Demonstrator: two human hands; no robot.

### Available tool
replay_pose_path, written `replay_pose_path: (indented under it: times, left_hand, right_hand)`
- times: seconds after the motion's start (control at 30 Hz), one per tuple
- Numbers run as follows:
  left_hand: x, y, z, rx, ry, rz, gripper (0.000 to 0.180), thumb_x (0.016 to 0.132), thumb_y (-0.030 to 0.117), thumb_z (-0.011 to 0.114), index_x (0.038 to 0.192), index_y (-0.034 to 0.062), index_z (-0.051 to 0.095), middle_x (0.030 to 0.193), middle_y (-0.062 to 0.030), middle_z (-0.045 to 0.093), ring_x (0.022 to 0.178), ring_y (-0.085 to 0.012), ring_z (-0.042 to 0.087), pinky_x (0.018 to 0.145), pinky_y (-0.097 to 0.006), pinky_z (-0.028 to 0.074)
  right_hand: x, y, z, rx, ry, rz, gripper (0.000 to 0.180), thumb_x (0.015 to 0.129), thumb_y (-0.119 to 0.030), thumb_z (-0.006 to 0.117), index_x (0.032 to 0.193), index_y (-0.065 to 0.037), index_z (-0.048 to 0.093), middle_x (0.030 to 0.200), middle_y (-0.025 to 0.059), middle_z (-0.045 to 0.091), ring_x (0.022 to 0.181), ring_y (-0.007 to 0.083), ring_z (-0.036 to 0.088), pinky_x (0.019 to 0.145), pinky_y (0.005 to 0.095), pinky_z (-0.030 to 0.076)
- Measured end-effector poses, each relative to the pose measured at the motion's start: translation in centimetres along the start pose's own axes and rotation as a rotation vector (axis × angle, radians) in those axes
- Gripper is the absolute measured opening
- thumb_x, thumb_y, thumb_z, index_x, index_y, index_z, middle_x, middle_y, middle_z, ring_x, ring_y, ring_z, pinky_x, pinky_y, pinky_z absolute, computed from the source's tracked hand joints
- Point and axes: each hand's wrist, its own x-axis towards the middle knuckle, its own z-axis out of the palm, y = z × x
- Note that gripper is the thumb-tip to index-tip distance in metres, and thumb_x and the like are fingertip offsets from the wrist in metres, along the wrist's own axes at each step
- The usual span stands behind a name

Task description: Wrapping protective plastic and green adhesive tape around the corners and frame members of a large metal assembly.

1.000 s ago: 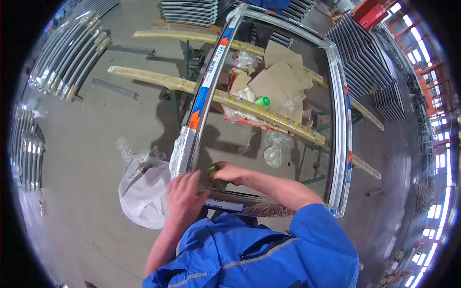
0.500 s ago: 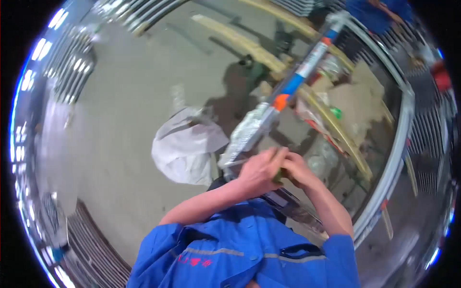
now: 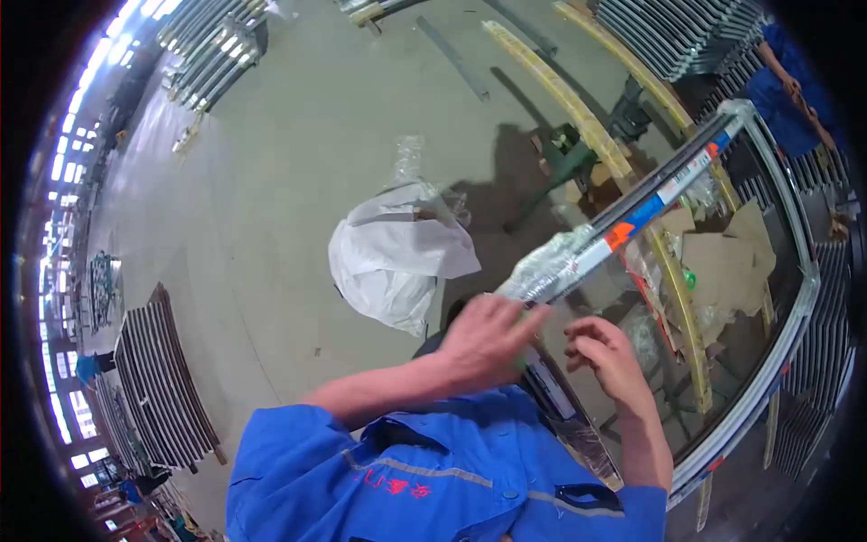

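Left hand (image 3: 488, 339) flat on frame rail (image 3: 623, 230); right hand (image 3: 605, 357) curled beside.

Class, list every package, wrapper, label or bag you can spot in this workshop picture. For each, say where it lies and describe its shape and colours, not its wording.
White plastic sack: on the grey floor, left of the frame, crumpled and open.
Long label strip: along the metal frame's near rail, white with blue and orange blocks.
Clear plastic wrap: bunched around the rail's lower end, just above the left hand.
Brown cardboard pieces: inside the frame, flat and irregular.
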Motion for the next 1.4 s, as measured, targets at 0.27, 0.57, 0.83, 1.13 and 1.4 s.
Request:
replay_pose_path:
  times: [0.27, 0.57, 0.83, 1.13, 1.4]
  left_hand:
    - [-2.3, -0.2, -0.8, -0.043, 0.045, -0.15, 0.092, 0.059, 0.028, 0.083, 0.139, 0.0067, 0.045, 0.124, -0.014, 0.055, 0.117, -0.0327, 0.051, 0.112, -0.057, 0.028]
    - [-1.8, -1.3, -0.4, -0.07, 0.028, -0.195, 0.102, 0.054, 0.025, 0.087, 0.143, 0.0073, 0.041, 0.123, -0.0139, 0.053, 0.117, -0.0348, 0.05, 0.108, -0.053, 0.034]
    - [-3.8, -2.6, 3.5, -0.189, 0.162, -0.138, 0.109, 0.057, 0.022, 0.092, 0.147, 0.0066, 0.034, 0.139, -0.0194, 0.043, 0.127, -0.0377, 0.045, 0.104, -0.045, 0.043]
    - [-5.1, -3.2, 2.8, -0.419, 0.176, -0.14, 0.102, 0.065, 0.031, 0.088, 0.148, 0.0074, 0.034, 0.146, -0.0206, 0.036, 0.132, -0.0405, 0.041, 0.108, -0.048, 0.038]
    - [-14.7, -12.0, 5.5, -0.604, 0.224, -0.584, 0.079, 0.081, 0.022, 0.077, 0.145, 0.004, 0.035, 0.139, -0.02, 0.042, 0.122, -0.034, 0.051, 0.099, -0.042, 0.047]
  right_hand:
    - [1.3, 1.4, -0.1, -0.107, -0.067, 0.014, 0.025, 0.092, -0.014, 0.061, 0.112, 0.001, 0.061, 0.097, 0.0065, 0.064, 0.085, 0.0133, 0.063, 0.072, 0.0276, 0.053]
    - [1.1, 3.1, -1.4, -0.139, -0.096, 0.028, 0.028, 0.092, -0.013, 0.06, 0.115, 0.003, 0.059, 0.099, 0.007, 0.065, 0.086, 0.0127, 0.063, 0.075, 0.0279, 0.053]
    - [1.5, 2.6, -0.9, -0.158, -0.118, 0.047, 0.028, 0.09, -0.013, 0.062, 0.113, 0.003, 0.06, 0.098, 0.0058, 0.065, 0.083, 0.0106, 0.06, 0.076, 0.0268, 0.051]
    - [-1.8, -0.4, 0.1, -0.423, 0.052, -0.068, 0.025, 0.09, -0.007, 0.063, 0.114, 0.0, 0.059, 0.096, 0.0037, 0.063, 0.087, 0.0101, 0.06, 0.078, 0.0267, 0.051]
    - [-3.9, -3.9, 11.3, -0.661, 0.146, -0.202, 0.026, 0.085, -0.003, 0.067, 0.11, 0.0, 0.062, 0.096, 0.0059, 0.063, 0.086, 0.0127, 0.061, 0.077, 0.0274, 0.05]
